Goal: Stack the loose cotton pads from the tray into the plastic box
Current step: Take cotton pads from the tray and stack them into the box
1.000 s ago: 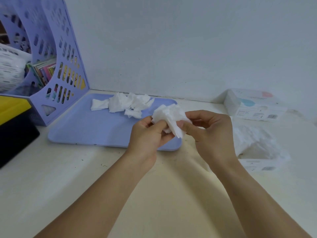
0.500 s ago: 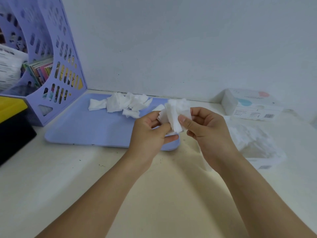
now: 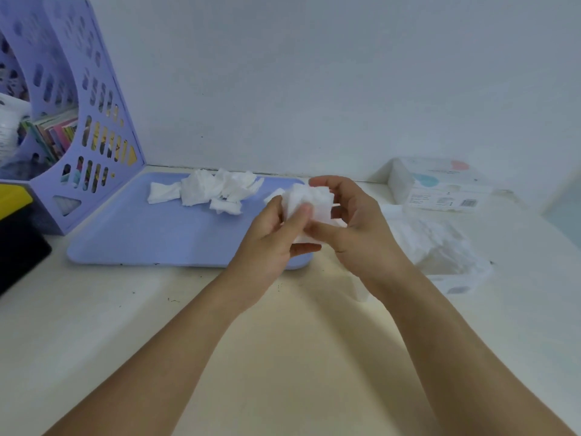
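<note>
A small bundle of white cotton pads [image 3: 309,202] sits between both hands, just above the right end of the lilac tray [image 3: 141,237]. My left hand [image 3: 273,237] grips the bundle with thumb and curled fingers. My right hand [image 3: 355,228] holds its other side, fingers curled over the top and thumb under it. More loose cotton pads [image 3: 217,191] lie in a heap at the back of the tray. The clear plastic box [image 3: 462,278], filled with white pads, stands on the table to the right, partly hidden by my right hand.
A lilac perforated file holder [image 3: 94,127] with books stands at the back left. A yellow and black object [image 3: 15,228] lies at the left edge. A white cardboard box [image 3: 440,187] rests against the wall at the back right.
Both hands have closed tighter round the bundle and squared it up. The right hand's fingers now wrap over its top.
</note>
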Available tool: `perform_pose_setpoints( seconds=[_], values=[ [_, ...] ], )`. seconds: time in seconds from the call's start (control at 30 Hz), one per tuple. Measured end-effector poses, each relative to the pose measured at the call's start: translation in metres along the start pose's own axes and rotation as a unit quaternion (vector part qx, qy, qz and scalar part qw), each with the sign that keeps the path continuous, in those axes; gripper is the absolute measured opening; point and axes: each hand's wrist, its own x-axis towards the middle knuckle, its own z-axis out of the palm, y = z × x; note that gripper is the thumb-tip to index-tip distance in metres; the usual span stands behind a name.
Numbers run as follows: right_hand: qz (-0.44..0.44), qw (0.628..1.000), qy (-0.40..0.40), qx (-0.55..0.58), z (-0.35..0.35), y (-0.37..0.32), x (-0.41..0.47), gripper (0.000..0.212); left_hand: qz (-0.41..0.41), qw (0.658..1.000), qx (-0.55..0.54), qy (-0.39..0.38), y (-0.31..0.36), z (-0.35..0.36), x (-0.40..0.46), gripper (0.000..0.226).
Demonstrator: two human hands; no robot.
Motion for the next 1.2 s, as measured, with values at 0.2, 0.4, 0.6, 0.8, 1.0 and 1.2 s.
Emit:
perform_pose_setpoints(
  seconds=[0.2, 0.4, 0.6, 0.8, 1.0, 1.2],
  values=[
    [0.004, 0.997, 0.067, 0.036, 0.003, -0.019, -0.006, 0.057, -0.009, 0.996, -0.015, -0.091, 0.008, 0.037, -0.001, 0.036],
    [0.003, 1.0, 0.005, -0.029, -0.05, -0.042, -0.018, 0.037, 0.008, 0.986, 0.105, -0.131, 0.027, 0.061, 0.013, 0.038],
    [0.102, 0.962, -0.043, -0.249, -0.135, -0.078, -0.027, 0.023, 0.045, 0.945, 0.267, -0.182, 0.026, 0.088, 0.027, 0.056],
    [0.326, 0.902, 0.007, -0.282, -0.149, -0.036, -0.013, 0.03, 0.113, 0.768, 0.604, -0.183, -0.001, 0.088, 0.034, 0.044],
    [0.235, 0.807, 0.028, -0.541, -0.13, -0.008, -0.012, 0.036, 0.083, 0.772, 0.604, -0.179, -0.01, 0.088, 0.034, 0.046],
    [0.156, 0.635, -0.017, -0.756, -0.113, -0.015, -0.01, 0.015, 0.064, 0.787, 0.588, -0.177, -0.004, 0.088, 0.03, 0.059]
  ],
)
